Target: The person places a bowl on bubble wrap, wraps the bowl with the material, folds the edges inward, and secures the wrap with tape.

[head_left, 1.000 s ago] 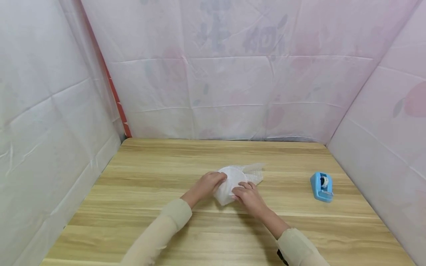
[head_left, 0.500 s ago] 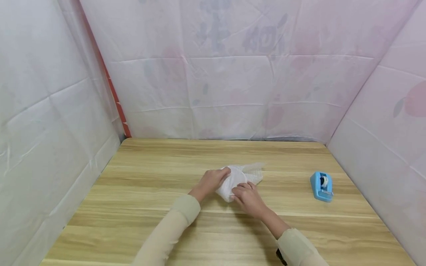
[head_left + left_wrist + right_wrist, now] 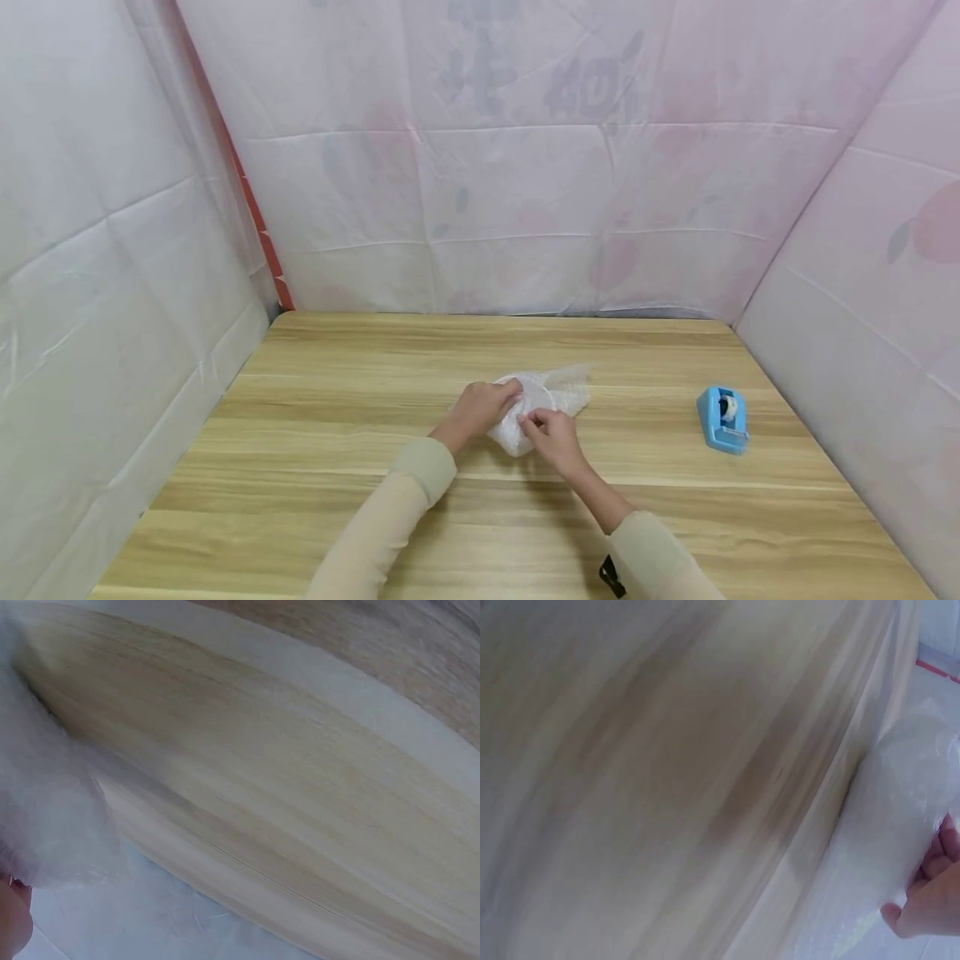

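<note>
A bundle of clear bubble wrap lies mid-table in the head view, folded round something with a round, whitish end; what is inside is hidden. A loose flap of it spreads to the upper right. My left hand grips the bundle from the left, thumb over its top. On the opposite side my right hand pinches the wrap between thumb and fingers. The right wrist view shows the wrap close up, with the fingers of that hand at its edge. At the left wrist view's edge, more wrap appears beside a fingertip.
A blue tape dispenser with a roll of tape stands to the right on the wooden table. Pale patterned sheets hang behind and on both sides of the table. A black strap shows by the right sleeve.
My left hand has moved slightly right, rolling the bundle over a little and folding its lower-left corner in. My right hand has shifted from resting along the bundle to pinching the wrap.
</note>
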Demonstrator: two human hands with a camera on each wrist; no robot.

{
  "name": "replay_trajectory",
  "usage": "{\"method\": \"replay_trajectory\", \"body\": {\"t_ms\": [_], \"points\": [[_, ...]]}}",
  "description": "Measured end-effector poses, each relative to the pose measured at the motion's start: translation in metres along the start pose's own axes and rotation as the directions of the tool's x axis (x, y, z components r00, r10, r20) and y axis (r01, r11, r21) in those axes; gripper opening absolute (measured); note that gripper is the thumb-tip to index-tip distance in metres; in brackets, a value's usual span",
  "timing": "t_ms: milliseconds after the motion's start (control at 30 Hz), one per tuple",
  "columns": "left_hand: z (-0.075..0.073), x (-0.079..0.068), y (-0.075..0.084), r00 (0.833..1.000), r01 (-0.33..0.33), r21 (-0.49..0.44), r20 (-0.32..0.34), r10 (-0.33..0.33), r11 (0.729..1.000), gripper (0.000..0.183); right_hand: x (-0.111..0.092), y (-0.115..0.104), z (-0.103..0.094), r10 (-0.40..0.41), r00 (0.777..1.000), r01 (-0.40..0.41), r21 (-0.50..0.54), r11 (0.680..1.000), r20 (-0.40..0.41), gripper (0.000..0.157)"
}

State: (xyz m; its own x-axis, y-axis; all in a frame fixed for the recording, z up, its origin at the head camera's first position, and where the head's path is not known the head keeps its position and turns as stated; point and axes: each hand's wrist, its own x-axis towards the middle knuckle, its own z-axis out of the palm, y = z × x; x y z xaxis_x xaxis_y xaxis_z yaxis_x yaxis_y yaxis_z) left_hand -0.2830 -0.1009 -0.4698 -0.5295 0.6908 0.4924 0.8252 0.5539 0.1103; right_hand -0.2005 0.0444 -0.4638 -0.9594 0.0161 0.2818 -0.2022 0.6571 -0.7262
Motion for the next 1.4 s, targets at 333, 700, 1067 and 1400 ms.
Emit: {"method": "replay_trajectory", "body": {"t_ms": [333, 700, 1067, 1400], "points": [[-0.007, -0.004, -0.010, 0.979, 0.179, -0.378, 0.156, -0.128, 0.908, 0.019, 0.000, 0.000, 0.008, 0.033, 0.991, -0.034, -0.002, 0.999, -0.132, 0.018], [0.003, 0.003, -0.004, 0.997, 0.076, -0.042, 0.028, -0.074, 0.996, 0.008, -0.001, 0.003, 0.010, -0.052, 0.981, 0.042, -0.059, 0.997, -0.189, 0.016], [0.007, 0.013, 0.004, 0.982, -0.003, 0.269, 0.183, -0.048, 0.963, 0.008, -0.008, 0.007, 0.010, -0.274, 0.931, 0.207, -0.270, 0.940, -0.240, 0.033], [0.001, 0.015, 0.005, 0.963, -0.030, 0.272, 0.265, -0.045, 0.962, 0.013, -0.016, 0.014, -0.007, -0.567, 0.818, 0.512, -0.572, 0.641, 0.096, 0.040]]}}
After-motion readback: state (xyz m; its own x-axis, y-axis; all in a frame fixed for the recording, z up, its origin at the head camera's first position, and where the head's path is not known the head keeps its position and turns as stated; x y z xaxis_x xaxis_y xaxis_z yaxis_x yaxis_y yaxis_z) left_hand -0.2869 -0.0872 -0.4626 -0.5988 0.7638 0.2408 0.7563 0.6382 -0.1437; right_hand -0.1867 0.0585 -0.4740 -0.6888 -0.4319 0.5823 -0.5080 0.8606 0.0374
